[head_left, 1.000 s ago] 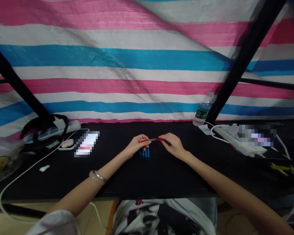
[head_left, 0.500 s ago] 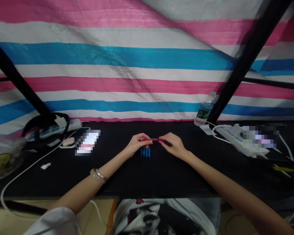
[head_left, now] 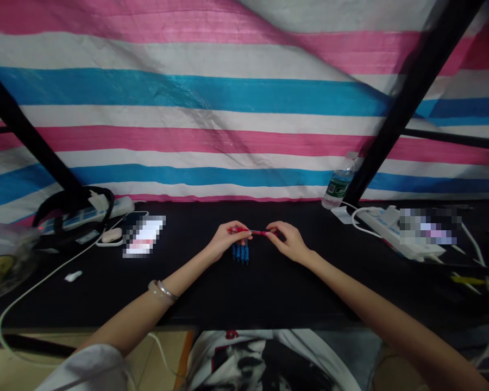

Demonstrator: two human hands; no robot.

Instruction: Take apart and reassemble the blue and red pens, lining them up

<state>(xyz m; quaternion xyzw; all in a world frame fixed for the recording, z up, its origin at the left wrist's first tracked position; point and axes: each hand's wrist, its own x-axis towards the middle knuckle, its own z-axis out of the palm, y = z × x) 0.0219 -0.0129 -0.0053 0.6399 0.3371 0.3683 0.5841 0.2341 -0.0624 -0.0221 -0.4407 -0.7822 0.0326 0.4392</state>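
A red pen is held level between my two hands above the black table. My left hand is closed around its left part, with thumb and fingers pinching it. The fingers of my right hand pinch the pen's right end. Just below my left hand, several blue pens lie side by side on the table. Their far ends are partly hidden behind the left hand and the red pen.
To the left are a lit phone, an earbud case, a white earbud, a power strip and a plastic bag. A water bottle and another power strip stand on the right. A striped sheet hangs behind.
The red pen has tilted slightly, its left end now a little higher and more of it showing. Both hands keep hold of it in nearly the same place. The blue pens still lie there.
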